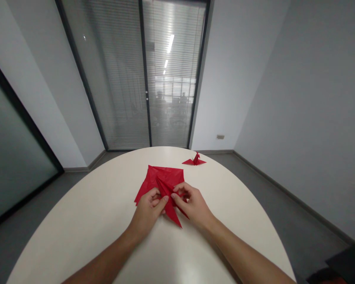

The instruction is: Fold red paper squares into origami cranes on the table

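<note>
A partly folded red origami paper point(167, 190) is between my two hands, over the middle of the table. It has narrow points, two of them facing toward me. My left hand point(150, 207) pinches its left edge between thumb and fingers. On the other side my right hand point(192, 201) grips the paper, thumb on top and fingers curled. Creased red paper sheets point(149, 182) lie flat under and behind the folded piece. Part of the folds is hidden by my fingers.
A finished red paper crane point(196, 160) with spread wings stands near the far edge of the round white table point(100, 209). Beyond it is a glass partition with blinds point(121, 79). A dark object point(347, 264) sits at the lower right, off the table.
</note>
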A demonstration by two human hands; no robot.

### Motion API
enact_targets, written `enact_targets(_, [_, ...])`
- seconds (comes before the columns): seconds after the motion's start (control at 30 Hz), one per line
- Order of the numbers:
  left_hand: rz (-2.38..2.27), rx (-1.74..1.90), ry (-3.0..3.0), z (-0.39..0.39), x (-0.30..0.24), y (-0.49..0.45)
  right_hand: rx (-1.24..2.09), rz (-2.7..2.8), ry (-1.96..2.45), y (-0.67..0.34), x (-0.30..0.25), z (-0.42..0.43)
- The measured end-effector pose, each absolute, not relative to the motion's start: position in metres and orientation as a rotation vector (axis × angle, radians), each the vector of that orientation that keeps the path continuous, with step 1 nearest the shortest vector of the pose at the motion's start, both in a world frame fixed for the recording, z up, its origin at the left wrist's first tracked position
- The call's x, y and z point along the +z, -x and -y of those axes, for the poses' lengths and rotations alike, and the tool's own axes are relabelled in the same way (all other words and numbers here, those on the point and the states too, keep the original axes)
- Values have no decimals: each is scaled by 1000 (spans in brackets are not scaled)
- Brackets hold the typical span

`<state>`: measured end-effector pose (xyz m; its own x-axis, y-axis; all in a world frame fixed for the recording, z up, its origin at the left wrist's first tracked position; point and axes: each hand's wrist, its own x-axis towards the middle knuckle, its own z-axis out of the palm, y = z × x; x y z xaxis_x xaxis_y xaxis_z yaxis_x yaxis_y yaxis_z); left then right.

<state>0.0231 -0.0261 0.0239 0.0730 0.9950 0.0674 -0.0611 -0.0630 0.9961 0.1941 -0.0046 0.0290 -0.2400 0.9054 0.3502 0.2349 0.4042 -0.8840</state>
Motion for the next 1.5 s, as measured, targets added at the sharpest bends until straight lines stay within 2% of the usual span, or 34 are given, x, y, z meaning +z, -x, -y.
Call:
enact_targets(0.27, [-1177, 1267, -1200, 23, 19, -22, 776, 1625, 933, -199, 33, 3])
enact_targets(0.53, [-986, 1290, -1096, 28, 30, -23, 828, 1527, 927, -197, 28, 1])
enact_targets(0.93, [-997, 1235, -1212, 27, 29, -22, 954, 1406, 880, -197, 29, -4])
enact_targets(1.2, [-1007, 1288, -1092, 30, 33, -22, 917, 1292, 881, -201, 30, -7])
enact_targets(1.5, [-784, 1211, -899, 28, 29, -17, 913, 1269, 853, -202, 29, -6])
